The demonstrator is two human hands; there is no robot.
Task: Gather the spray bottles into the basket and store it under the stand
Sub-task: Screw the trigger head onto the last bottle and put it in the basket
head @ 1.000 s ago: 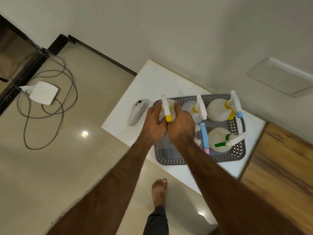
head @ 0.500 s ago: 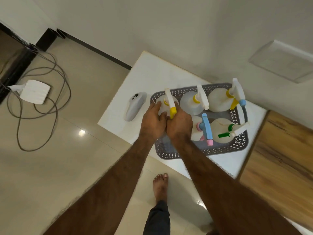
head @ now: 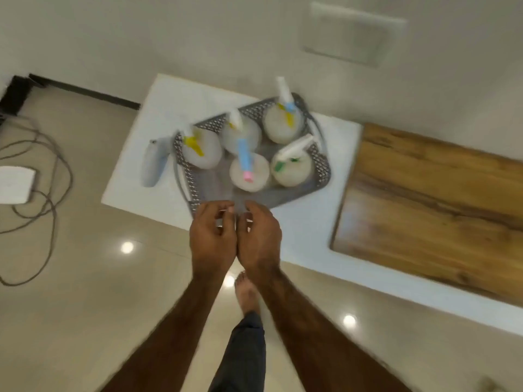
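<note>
Grey plastic basket (head: pixel 254 193) holds 5 spray bottles (head: pixel 249 171), so expect weight and flex. Your left hand (head: pixel 212 233) and right hand (head: pixel 259 236) hover loosely apart, empty; take both short rims.

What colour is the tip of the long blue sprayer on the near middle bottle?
Pink tip, clearest in the head view.

The near end of the basket (head: pixel 317 168) floor is bare, so you have open room there just beyond the left hand (head: pixel 212 233) and right hand (head: pixel 259 236). Five spray bottles (head: pixel 249 172) crowd its far end (nozzles pointing several ways), blocking passage between them. A grey object (head: pixel 152 165) lies against the basket's left wall on the white stand (head: pixel 169 97); the right-hand wooden top (head: pixel 438 199) is open.
</note>
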